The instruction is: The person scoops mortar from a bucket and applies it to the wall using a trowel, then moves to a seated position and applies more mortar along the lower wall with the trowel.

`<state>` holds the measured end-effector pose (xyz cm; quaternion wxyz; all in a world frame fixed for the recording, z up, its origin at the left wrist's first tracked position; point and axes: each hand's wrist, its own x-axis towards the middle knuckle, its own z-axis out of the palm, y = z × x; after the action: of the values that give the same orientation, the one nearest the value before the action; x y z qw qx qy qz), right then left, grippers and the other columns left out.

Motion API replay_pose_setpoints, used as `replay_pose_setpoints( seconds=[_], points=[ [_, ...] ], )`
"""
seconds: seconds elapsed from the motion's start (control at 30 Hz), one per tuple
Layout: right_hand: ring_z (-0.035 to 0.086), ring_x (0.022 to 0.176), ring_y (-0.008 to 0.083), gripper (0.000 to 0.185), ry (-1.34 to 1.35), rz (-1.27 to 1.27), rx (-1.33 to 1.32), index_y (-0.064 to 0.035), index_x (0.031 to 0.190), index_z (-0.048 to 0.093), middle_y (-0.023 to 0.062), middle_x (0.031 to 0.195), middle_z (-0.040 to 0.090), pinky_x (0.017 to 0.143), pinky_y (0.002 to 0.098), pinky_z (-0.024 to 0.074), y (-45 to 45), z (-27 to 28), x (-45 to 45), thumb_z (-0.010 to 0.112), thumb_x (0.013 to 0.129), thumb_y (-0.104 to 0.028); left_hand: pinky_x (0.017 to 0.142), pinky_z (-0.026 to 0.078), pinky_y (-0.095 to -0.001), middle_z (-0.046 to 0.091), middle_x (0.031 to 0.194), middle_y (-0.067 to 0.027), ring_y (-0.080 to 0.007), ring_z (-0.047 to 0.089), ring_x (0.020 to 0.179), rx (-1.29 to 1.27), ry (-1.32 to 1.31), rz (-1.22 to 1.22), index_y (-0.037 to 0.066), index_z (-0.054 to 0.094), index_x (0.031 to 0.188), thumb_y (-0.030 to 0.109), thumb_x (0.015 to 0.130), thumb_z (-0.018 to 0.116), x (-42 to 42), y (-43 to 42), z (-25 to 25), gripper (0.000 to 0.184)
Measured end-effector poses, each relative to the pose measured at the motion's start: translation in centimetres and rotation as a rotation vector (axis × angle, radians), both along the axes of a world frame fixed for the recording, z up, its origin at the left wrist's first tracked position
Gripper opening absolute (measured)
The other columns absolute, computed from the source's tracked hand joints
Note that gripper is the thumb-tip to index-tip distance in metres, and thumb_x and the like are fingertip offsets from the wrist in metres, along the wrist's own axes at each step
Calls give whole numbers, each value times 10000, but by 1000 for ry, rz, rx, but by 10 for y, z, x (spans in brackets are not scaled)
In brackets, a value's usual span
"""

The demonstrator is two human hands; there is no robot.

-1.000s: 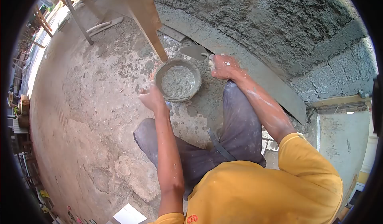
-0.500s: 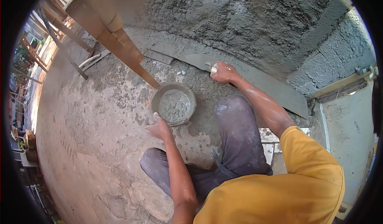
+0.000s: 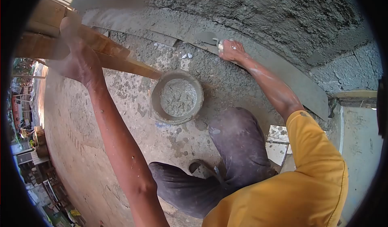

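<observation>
My right hand [image 3: 231, 50] is wrapped round the handle of a trowel [image 3: 207, 38], whose blade lies over the grey board at the foot of the wall. My left hand [image 3: 79, 59] is raised at the upper left, against the wooden post [image 3: 117, 61]; it is blurred, and its grip on the wood is not clear. Between my arms a round bucket [image 3: 197, 106] of wet grey mortar [image 3: 177, 97] stands on the floor, touching neither hand. The lower end of the post is beside its rim.
A rough mortared wall [image 3: 262, 17] rises beyond a long grey board [image 3: 291, 77] along its foot. White tile pieces [image 3: 276, 154] lie right of my knee. A pale panel [image 3: 361, 142] stands at the right. Various items crowd the far left.
My left hand has left the bucket's rim and risen to the wooden post. My right hand still holds the trowel near the board. The view has shifted, and my knees have moved.
</observation>
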<state>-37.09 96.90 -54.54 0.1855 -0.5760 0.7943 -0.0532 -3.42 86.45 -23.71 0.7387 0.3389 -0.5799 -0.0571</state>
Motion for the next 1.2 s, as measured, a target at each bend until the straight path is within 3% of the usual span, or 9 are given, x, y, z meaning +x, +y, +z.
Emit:
replay_pose_setpoints(
  seconds=[0.13,0.27,0.37,0.5,0.6,0.77,1.03,1.17,1.2],
  points=[
    [737,1124,445,437,5,-85,-35,-43,1210,747,256,1172,770,974,529,590,7,21,-36,712,876,-322,672,549,-319,770,917,-98,-144,677,759,-2,-2,127,-80,759,999,402,960,847,-4,-8,-5,491],
    [734,1127,436,460,4,-72,-80,-58,1240,738,250,1162,772,975,532,580,21,24,-108,714,899,-364,689,551,-327,762,926,-99,-162,678,770,-82,-64,161,-63,728,1039,445,951,859,14,-34,-16,532],
    [729,1145,424,476,-73,-84,-36,-51,1257,734,250,1165,770,980,538,570,41,47,-134,705,917,-383,855,611,-385,795,1133,-152,-238,760,972,25,-76,236,-56,754,1209,336,995,813,16,-31,-19,450],
    [711,1185,428,549,156,-178,271,-41,1338,704,251,1236,753,1006,536,557,80,55,-154,691,935,-413,868,610,-405,788,1133,-189,-263,756,999,80,0,270,-57,778,1151,407,1000,791,4,-24,-17,489],
    [685,1236,431,560,108,-292,113,-47,1353,693,250,1299,729,1052,525,538,148,3,-173,689,928,-412,870,613,-403,796,1092,-188,-266,763,976,79,16,328,-66,795,1088,454,1008,765,13,-35,-24,527],
    [686,1236,435,572,96,-329,238,-35,1323,701,278,1280,727,1061,518,537,194,1,-164,730,878,-393,804,604,-368,759,996,-155,-208,708,878,-27,-26,349,-120,756,1034,494,989,783,24,-44,-24,617],
    [732,1141,432,504,-64,-295,185,-6,1203,754,252,1188,769,1001,506,574,115,-39,-103,763,846,-360,873,617,-379,805,1082,-173,-237,779,994,47,8,278,-73,782,1145,414,1023,777,22,-42,-27,502],
    [729,1131,442,475,-249,-167,108,-8,1205,757,254,1163,771,1005,506,571,68,-10,-47,747,867,-342,717,581,-341,767,969,-161,-184,698,817,49,-32,300,-87,748,1079,467,999,764,4,-27,-19,559],
    [727,1127,445,458,-296,-103,123,-14,1204,760,256,1152,772,1003,508,570,66,14,-28,739,876,-334,761,592,-359,771,1011,-174,-201,717,859,38,-85,319,-83,754,1097,447,1004,770,12,-31,-18,539]
  ],
)
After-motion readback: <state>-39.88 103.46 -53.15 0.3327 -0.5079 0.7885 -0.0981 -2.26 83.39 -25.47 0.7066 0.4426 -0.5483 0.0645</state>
